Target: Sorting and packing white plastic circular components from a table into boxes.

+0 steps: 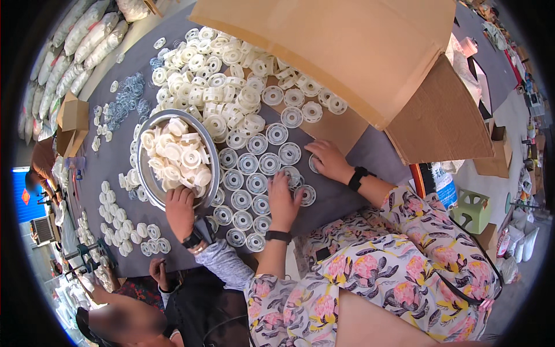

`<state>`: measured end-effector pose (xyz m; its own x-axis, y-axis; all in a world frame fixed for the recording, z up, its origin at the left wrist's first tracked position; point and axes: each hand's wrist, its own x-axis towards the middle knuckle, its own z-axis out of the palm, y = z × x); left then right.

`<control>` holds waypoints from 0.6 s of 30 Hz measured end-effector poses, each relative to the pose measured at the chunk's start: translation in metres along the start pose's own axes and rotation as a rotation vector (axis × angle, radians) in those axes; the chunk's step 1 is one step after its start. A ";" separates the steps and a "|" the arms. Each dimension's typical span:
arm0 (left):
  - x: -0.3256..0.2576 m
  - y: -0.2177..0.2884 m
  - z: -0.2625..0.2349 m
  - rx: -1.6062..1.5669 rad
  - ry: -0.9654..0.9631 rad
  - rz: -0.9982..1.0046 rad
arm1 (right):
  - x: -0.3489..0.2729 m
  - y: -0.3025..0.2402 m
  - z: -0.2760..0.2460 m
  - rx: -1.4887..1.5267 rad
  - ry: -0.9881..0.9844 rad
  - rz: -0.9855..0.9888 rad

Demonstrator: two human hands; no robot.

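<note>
Several white, wheel-like plastic parts with clear-looking inner rings [247, 163] lie flat in staggered rows on the grey-covered table. My left hand [282, 202] rests over the lower right of these rows, thumb apart from the fingers, its fingertips touching one wheel part [292, 175]. Under its thumb side lies another wheel part [307, 195]. At the rows' right edge, my right hand [329, 161] has its fingers stretched out, partly covering a wheel part [314, 164]. Neither hand is seen lifting anything.
To the left, a co-worker's hand [180, 209] reaches into a metal bowl [216, 168] of white plastic parts. Beyond lies a large pile of white rings [225, 87], with metal springs [128, 95] beside it. A big cardboard box [347, 52] overhangs the far right.
</note>
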<state>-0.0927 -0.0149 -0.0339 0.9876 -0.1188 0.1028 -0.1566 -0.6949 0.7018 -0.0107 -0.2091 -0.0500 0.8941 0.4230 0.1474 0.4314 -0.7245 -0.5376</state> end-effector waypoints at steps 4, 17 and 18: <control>-0.007 0.005 -0.005 0.032 0.102 -0.160 | 0.003 -0.005 0.000 0.047 0.067 -0.024; 0.002 -0.013 0.008 -1.008 0.072 -0.431 | -0.018 -0.034 0.003 0.208 -0.045 0.001; 0.003 -0.011 0.008 -0.998 0.094 -0.407 | -0.020 -0.037 0.003 0.204 -0.040 -0.015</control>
<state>-0.0883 -0.0134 -0.0474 0.9670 0.0752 -0.2434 0.2213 0.2259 0.9487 -0.0448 -0.1894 -0.0360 0.8807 0.4567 0.1257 0.4073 -0.5947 -0.6931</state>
